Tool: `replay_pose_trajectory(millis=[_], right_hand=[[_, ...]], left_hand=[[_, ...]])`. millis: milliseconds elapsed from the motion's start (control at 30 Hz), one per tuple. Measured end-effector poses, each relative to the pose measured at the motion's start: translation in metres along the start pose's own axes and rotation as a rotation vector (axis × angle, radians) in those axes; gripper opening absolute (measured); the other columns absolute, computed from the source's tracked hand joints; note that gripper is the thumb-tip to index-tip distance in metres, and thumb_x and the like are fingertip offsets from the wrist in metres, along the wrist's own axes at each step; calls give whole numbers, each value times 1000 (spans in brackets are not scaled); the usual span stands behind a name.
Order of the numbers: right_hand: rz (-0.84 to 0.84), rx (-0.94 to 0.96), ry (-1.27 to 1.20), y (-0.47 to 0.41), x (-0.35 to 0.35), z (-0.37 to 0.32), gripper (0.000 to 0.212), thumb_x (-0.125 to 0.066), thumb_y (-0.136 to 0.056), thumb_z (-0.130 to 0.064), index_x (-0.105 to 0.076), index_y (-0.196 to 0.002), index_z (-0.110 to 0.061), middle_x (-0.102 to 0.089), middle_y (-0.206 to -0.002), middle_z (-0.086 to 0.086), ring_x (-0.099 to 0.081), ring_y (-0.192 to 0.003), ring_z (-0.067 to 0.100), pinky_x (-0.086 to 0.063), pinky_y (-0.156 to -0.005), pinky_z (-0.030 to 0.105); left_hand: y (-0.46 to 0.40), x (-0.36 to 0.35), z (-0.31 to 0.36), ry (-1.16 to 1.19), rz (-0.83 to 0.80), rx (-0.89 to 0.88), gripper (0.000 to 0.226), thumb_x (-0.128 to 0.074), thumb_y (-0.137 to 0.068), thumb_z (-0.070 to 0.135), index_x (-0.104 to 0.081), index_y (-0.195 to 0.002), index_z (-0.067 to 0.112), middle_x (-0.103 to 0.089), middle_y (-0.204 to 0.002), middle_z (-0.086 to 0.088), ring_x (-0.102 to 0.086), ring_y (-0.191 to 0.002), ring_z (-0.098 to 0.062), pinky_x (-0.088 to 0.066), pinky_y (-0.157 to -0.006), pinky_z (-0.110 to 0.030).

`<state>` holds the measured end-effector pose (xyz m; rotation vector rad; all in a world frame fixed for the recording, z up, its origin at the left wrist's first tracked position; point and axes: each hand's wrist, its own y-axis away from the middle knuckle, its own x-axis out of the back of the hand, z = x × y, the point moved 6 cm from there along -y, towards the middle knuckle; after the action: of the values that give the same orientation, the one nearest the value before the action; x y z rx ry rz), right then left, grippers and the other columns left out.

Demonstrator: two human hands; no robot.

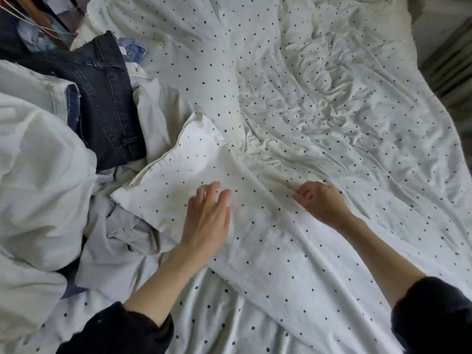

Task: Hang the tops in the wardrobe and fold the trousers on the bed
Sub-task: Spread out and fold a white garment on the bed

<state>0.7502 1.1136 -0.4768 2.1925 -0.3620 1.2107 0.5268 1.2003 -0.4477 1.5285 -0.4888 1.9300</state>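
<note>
A: While the left hand [208, 221] is laid flat with its fingers straight and spread, what is it pressed on?

B: The corner of a white dotted pillowcase [189, 159] is touched by it; nothing is gripped. The right hand [322, 201] is seen with fingers curled into the dotted bedcover [319, 111], a fold of which is pinched.

A: Where are the clothes found?

B: The dark denim trousers [109, 103] are heaped beyond and to the left of the left hand, well apart from it. A pale grey garment [122, 233] is crumpled just beside the left wrist, on its left. A large white cloth [40, 175] is piled further left. Whether the grey garment is a top cannot be told.
</note>
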Motion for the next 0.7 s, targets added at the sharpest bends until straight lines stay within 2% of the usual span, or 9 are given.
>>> replay_pose_trajectory(millis=[67, 133, 200, 300, 467, 567, 633, 700], right_hand=[[-60, -11, 55, 7, -3, 17, 20, -60, -89, -35, -65, -96, -17, -55, -88, -1, -58, -91, 25, -44, -77, 33], [-55, -59, -22, 12, 0, 35, 15, -59, -91, -33, -62, -87, -18, -60, -82, 1, -59, -87, 26, -43, -71, 32], [51, -83, -112, 11, 9, 43, 16, -57, -92, -29, -61, -87, -15, -66, -83, 5, -59, -83, 26, -42, -67, 32], [267, -120, -172, 8, 27, 54, 18, -52, -94, -26, -60, -96, -10, -65, -92, 8, -56, -86, 29, -38, -67, 32], [188, -197, -90, 4, 16, 73, 21, -46, -96, -27, -55, -106, -11, -63, -106, 12, -56, -96, 31, -38, -73, 34], [366, -128, 11, 17, 22, 66, 29, -43, -98, -29, -52, -120, -13, -58, -116, 8, -51, -109, 30, -32, -90, 40], [495, -42, 43, 41, 21, 62, 28, -46, -97, -28, -56, -117, -11, -62, -109, 9, -54, -103, 32, -32, -89, 42], [593, -6, 82, 72, 17, 77, 19, -52, -94, -21, -61, -104, -8, -65, -93, 11, -60, -88, 35, -37, -81, 43]], left_hand=[[-1, -19, 31, 39, -52, -139, 34, -49, -95, 21, -53, -126, 10, -42, -140, -12, -40, -127, -32, -39, -93, -44], [-1, -37, 59, 65, -105, -229, 40, -47, -97, 27, -47, -134, 13, -33, -148, -10, -30, -137, -30, -33, -103, -48], [-2, -52, 72, 42, -189, -262, 46, -40, -98, 35, -35, -142, 22, -17, -155, -4, -12, -144, -27, -18, -112, -53], [-11, -70, 77, -4, -285, -244, 51, -31, -98, 45, -19, -146, 34, 1, -158, 5, 8, -145, -22, -1, -112, -56], [-17, -79, 72, -129, -314, -185, 53, -28, -96, 51, -12, -146, 39, 6, -157, 6, 5, -145, -22, -7, -109, -62], [-10, -81, 73, -125, -312, -180, 58, -18, -95, 54, 5, -147, 42, 20, -156, 5, 15, -144, -24, 2, -109, -63], [0, -85, 70, -202, -319, -180, 58, -12, -95, 54, 11, -146, 41, 21, -156, 6, 16, -144, -24, 1, -110, -64], [5, -88, 70, -246, -310, -143, 58, -12, -96, 53, 14, -146, 39, 19, -156, 5, 15, -144, -24, -2, -110, -64]])
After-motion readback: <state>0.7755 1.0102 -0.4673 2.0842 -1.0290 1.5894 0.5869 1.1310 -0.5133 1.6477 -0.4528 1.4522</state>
